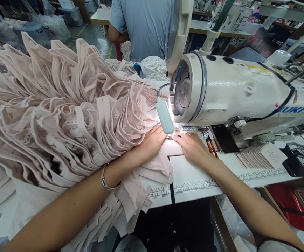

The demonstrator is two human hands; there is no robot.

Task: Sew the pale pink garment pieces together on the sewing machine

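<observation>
My left hand [154,141] rests beside the needle area of a white sewing machine [225,91], at the edge of a piled stack of pale pink lace garments [70,112]. Its fingers are stretched forward over the cloth, with the tips partly behind a small grey-green lamp [165,115]. Just right of the lamp, my right hand [192,145] lies low on the machine bed, fingers extended toward the lit needle area. Glare and the lamp hide what lies under the fingertips. Orange-handled snips [212,147] lie right of that hand.
A dark phone [223,138] and a stack of paper tags [263,155] are right of my hand. A printed ruler strip [194,186] runs along the table's front edge. Pale straps [115,206] hang over that edge. Beyond the machine is a person in a blue shirt [146,28].
</observation>
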